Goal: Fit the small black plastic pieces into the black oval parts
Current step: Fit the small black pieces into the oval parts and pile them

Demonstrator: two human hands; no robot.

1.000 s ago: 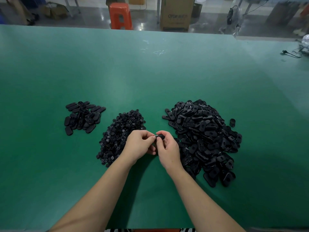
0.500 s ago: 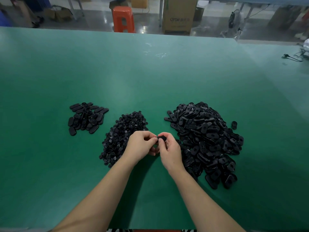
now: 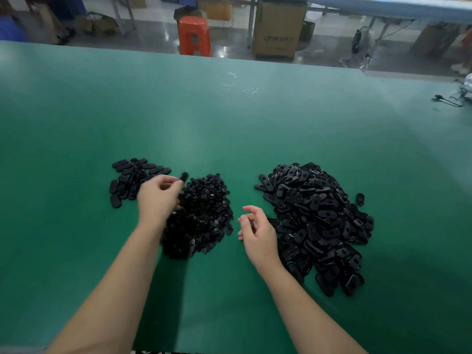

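Three black heaps lie on the green table. A big pile of oval parts is on the right, a heap of small plastic pieces sits in the middle, and a small group of oval parts lies at the left. My left hand, blurred by motion, is between the left group and the middle heap and pinches one black oval part at its fingertips. My right hand hovers beside the big pile with loosely curled fingers and holds nothing.
One stray oval part lies right of the big pile. A black cable rests at the table's far right. Beyond the far edge stand an orange stool and a cardboard box.
The hands were together in front, both pinching one oval part. Now they are apart: the left hand has carried the part left and away, and the right hand has let go.
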